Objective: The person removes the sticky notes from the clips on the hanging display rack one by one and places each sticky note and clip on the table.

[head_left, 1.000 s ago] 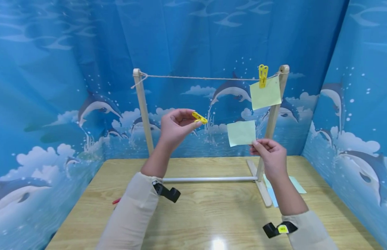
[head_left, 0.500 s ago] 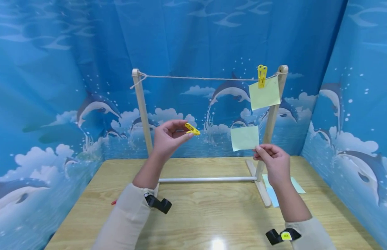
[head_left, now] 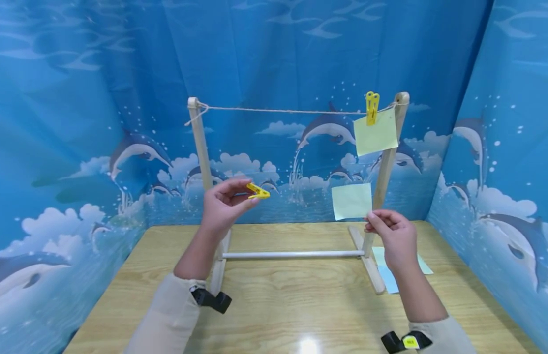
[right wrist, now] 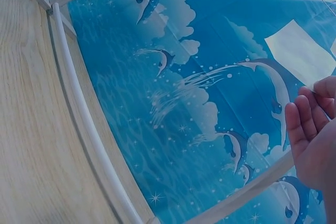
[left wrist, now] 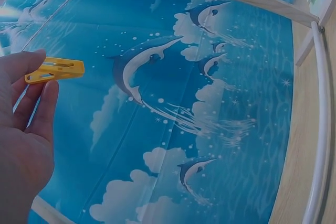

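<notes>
My left hand (head_left: 225, 205) pinches a yellow clothespin (head_left: 258, 191) between thumb and fingers, in front of the rack's left post; the left wrist view shows this clothespin (left wrist: 58, 70) by its handle end. With thumb and fingertips my right hand (head_left: 394, 238) holds a pale green paper square (head_left: 351, 201) by its lower right corner. That paper (right wrist: 302, 53) also shows in the right wrist view. Above it, a second pale green paper (head_left: 376, 133) hangs from the string (head_left: 283, 110), clipped by another yellow clothespin (head_left: 372, 108) near the right post.
The wooden rack has a left post (head_left: 202, 147), a right post (head_left: 386, 167) and a white crossbar (head_left: 296, 254) low down. Green and blue papers (head_left: 388, 278) lie on the wooden table (head_left: 296, 305) by the right foot. A dolphin-printed curtain (head_left: 274, 54) stands behind.
My left hand has moved left and down with the clothespin, away from the paper. My right hand has shifted slightly right and down with the paper. The hanging paper stays put.
</notes>
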A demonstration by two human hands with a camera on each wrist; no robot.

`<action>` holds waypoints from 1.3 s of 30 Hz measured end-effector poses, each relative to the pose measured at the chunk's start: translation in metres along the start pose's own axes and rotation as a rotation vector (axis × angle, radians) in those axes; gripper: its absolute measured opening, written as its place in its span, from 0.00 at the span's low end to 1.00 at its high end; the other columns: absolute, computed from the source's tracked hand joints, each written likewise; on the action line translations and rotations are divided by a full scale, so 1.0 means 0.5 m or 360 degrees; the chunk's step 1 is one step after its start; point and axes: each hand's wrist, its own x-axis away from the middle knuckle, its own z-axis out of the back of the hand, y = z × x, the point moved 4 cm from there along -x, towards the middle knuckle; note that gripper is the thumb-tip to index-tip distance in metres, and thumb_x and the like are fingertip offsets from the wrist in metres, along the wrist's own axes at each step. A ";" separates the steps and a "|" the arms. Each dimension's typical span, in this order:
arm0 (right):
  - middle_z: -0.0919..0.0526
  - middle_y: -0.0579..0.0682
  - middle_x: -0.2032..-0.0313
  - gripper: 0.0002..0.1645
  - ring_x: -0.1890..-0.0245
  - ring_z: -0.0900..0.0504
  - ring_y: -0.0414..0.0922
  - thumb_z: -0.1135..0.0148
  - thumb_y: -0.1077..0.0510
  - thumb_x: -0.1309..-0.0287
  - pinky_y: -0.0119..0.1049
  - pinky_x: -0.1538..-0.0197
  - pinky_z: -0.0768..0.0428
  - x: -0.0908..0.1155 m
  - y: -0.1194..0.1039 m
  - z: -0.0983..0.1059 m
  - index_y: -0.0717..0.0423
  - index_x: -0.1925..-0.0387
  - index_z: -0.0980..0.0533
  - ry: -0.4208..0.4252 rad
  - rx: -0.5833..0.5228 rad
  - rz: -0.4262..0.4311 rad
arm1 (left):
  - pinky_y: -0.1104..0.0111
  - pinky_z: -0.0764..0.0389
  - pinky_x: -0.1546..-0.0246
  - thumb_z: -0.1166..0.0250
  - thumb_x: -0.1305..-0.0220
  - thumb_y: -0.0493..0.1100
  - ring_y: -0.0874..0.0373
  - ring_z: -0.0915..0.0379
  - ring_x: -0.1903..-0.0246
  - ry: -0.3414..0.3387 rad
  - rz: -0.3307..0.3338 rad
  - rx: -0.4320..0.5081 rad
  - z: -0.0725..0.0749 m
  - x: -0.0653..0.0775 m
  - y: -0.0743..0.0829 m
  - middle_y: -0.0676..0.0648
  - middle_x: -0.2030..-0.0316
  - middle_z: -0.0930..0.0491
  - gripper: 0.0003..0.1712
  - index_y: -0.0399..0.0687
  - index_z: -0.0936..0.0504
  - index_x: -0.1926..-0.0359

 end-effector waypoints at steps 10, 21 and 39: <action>0.15 0.49 0.73 0.05 0.74 0.18 0.41 0.35 0.66 0.40 0.30 0.66 0.16 0.014 0.012 0.018 0.67 0.66 0.20 0.0009 0.0008 0.0026 | 0.62 0.17 0.56 0.30 0.45 0.27 0.48 0.19 0.57 0.0037 0.0069 -0.0032 0.021 0.038 -0.002 0.40 0.55 0.18 0.20 0.27 0.21 0.50; 0.16 0.48 0.74 0.03 0.75 0.18 0.40 0.35 0.67 0.40 0.29 0.67 0.16 0.027 0.025 0.041 0.65 0.67 0.19 0.0084 0.0024 0.0000 | 0.63 0.16 0.56 0.29 0.45 0.28 0.44 0.20 0.56 0.0074 0.0161 -0.0035 0.045 0.079 -0.025 0.41 0.56 0.18 0.19 0.32 0.19 0.50; 0.16 0.45 0.72 0.07 0.73 0.18 0.39 0.33 0.61 0.40 0.27 0.62 0.17 0.059 0.053 0.092 0.64 0.65 0.19 0.0106 0.0289 -0.0144 | 0.67 0.18 0.54 0.28 0.44 0.32 0.53 0.20 0.55 0.0267 0.0356 -0.0190 0.099 0.162 -0.059 0.42 0.54 0.18 0.21 0.34 0.20 0.48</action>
